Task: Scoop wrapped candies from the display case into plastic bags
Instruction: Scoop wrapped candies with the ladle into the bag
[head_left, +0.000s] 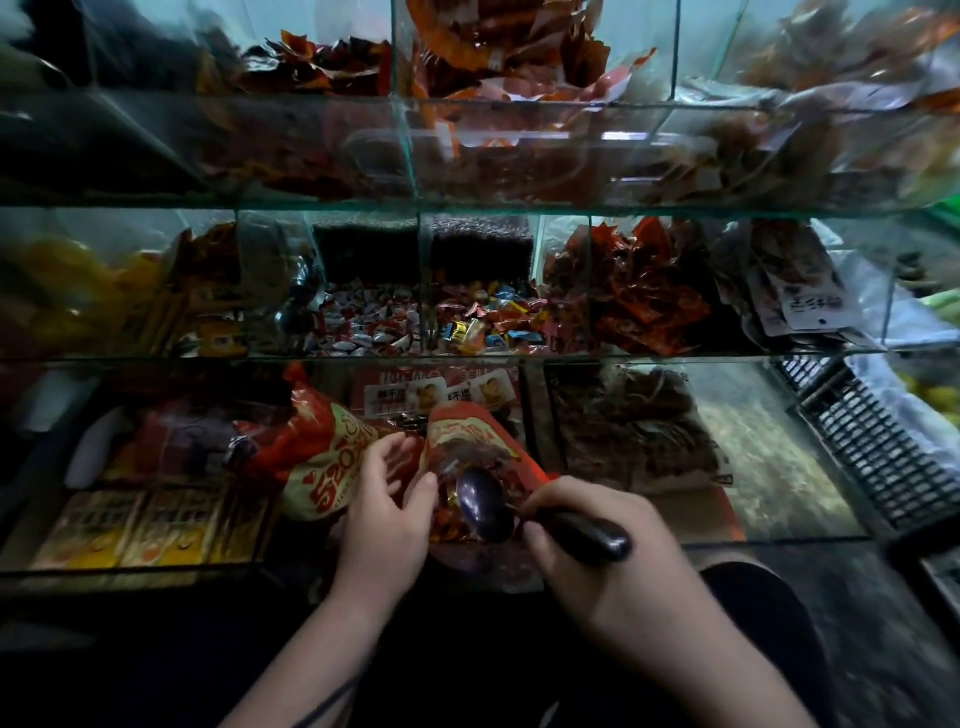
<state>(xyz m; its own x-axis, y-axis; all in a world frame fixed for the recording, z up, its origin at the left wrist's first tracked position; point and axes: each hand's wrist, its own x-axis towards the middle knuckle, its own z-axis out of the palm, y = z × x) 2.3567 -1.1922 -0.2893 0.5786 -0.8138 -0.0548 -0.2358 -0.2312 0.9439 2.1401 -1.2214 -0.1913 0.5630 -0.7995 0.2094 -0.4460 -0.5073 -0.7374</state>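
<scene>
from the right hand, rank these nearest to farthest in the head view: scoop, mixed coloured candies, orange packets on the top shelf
1. scoop: gripped in the right hand, bowl pointing left over the bottom shelf.
2. mixed coloured candies: middle shelf, above and behind the hand.
3. orange packets: top shelf, highest and farthest back.

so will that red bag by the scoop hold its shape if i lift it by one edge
Probably floppy: the red bag looks like thin film, creased and crumpled near the scoop. Its glossy surface may be slippery to pinch. It would likely sag shut unsupported; the left hand sits at its mouth while the right hand grips the scoop.
</scene>
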